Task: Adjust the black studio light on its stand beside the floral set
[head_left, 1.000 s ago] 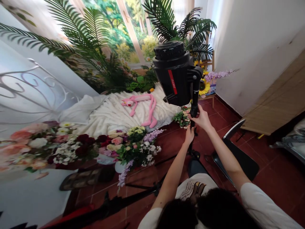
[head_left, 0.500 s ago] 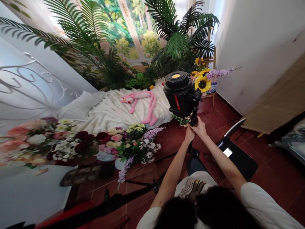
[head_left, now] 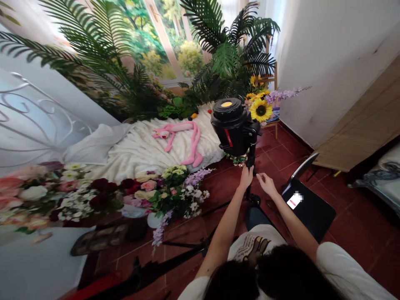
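A black studio light (head_left: pixel 231 127) with a red stripe and a yellow disc on top stands on a black light stand (head_left: pixel 248 187) in front of me. My left hand (head_left: pixel 246 176) is wrapped round the stand's pole just below the lamp. Close to the pole on its right, my right hand (head_left: pixel 265 183) has its fingers curled together near a small dark knob; whatever they pinch is too small to make out.
White blanket (head_left: pixel 140 150) with a pink plush toy (head_left: pixel 193 143) lies beyond. Flower bunches (head_left: pixel 168 191) are at left, black tripod legs (head_left: pixel 187 250) low. A black chair (head_left: pixel 315 216) with a phone (head_left: pixel 293 201) is at right; sunflowers (head_left: pixel 261 109) stand behind the lamp.
My right hand has come away from the pole, slightly down and to the right. My left hand stays on the pole, a little lower. The view has shifted slightly.
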Motion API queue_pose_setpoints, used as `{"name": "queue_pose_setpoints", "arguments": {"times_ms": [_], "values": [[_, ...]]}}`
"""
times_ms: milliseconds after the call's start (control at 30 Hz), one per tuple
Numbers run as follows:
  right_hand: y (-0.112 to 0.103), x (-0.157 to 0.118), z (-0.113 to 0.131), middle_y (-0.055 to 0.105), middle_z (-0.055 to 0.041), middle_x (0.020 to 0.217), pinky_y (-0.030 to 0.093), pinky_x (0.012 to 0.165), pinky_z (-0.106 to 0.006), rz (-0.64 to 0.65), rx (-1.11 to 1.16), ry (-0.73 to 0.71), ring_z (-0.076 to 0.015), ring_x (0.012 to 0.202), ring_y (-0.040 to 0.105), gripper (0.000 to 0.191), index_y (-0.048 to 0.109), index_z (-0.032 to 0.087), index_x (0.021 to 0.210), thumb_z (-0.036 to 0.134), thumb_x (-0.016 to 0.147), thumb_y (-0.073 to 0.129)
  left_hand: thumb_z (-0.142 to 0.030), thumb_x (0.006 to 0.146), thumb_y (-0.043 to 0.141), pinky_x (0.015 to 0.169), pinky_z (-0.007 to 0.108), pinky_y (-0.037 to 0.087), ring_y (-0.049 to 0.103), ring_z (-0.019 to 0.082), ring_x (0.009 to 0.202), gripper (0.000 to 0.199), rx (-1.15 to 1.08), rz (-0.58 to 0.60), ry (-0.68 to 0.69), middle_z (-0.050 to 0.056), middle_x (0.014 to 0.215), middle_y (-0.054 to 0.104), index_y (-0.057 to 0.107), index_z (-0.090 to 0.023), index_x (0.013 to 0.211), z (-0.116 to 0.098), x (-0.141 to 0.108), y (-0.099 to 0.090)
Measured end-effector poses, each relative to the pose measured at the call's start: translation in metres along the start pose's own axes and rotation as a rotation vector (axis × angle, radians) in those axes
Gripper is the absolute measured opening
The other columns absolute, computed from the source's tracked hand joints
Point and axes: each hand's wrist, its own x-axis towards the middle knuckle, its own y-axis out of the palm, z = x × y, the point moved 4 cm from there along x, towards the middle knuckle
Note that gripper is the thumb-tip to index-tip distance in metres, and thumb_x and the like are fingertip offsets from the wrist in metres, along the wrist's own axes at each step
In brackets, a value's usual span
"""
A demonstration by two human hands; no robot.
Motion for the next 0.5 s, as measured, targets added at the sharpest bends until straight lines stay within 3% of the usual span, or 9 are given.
{"name": "queue_pose_setpoints", "arguments": {"times_ms": [100, 233, 333, 400, 500], "values": [[0.019, 0.003, -0.006, 0.062, -0.0014, 0.063, 0.046, 0.060, -0.026, 0.023, 0.262, 0.177, -0.0163, 0.059, 0.059, 0.035, 0.057, 0.021, 0.071, 0.050, 0.088, 0.047, -0.049, 0.092, 0.039, 0.106, 0.040, 0.038, 0.054, 0.022, 0.117, 0.045, -0.015, 0.005, -0.009, 0.014, 0.119, 0.060, 0.056, -0.016, 0.117, -0.001, 0.000, 0.000], [0.045, 0.008, -0.006, 0.042, 0.0063, 0.045, 0.032, 0.041, -0.018, 0.139, 1.082, 0.580, -0.0075, 0.036, 0.037, 0.029, 0.043, 0.021, 0.061, 0.027, 0.089, 0.041, -0.048, 0.092, 0.041, 0.104, 0.038, 0.039, 0.056, 0.022, 0.114, 0.043, -0.018, 0.011, -0.050, 0.014, 0.119, 0.060, 0.057, -0.016, 0.115, -0.002, 0.001, -0.001], [0.049, 0.010, 0.003, 0.039, 0.0083, 0.044, 0.028, 0.038, -0.014, 0.208, 1.583, 0.728, -0.0052, 0.034, 0.033, 0.025, 0.035, 0.021, 0.060, 0.010, 0.082, 0.039, -0.047, 0.092, 0.041, 0.103, 0.037, 0.040, 0.057, 0.022, 0.113, 0.042, -0.028, 0.021, -0.071, 0.015, 0.119, 0.060, 0.057, -0.015, 0.114, -0.003, 0.001, -0.001], [0.047, 0.010, 0.007, 0.042, 0.0080, 0.046, 0.029, 0.038, -0.013, 0.220, 1.731, 0.771, -0.0049, 0.034, 0.035, 0.023, 0.038, 0.020, 0.063, 0.006, 0.080, 0.039, -0.047, 0.092, 0.041, 0.103, 0.037, 0.040, 0.056, 0.022, 0.114, 0.042, -0.044, 0.035, -0.075, 0.014, 0.118, 0.061, 0.056, -0.015, 0.114, -0.005, 0.001, -0.001], [0.046, 0.009, 0.008, 0.043, 0.0075, 0.047, 0.033, 0.038, -0.013, 0.170, 1.708, 0.771, -0.0060, 0.035, 0.037, 0.021, 0.045, 0.020, 0.066, 0.007, 0.081, 0.039, -0.046, 0.091, 0.043, 0.103, 0.037, 0.040, 0.056, 0.022, 0.116, 0.039, -0.068, 0.046, -0.077, 0.014, 0.114, 0.063, 0.056, -0.015, 0.112, -0.007, 0.002, -0.001]]}}
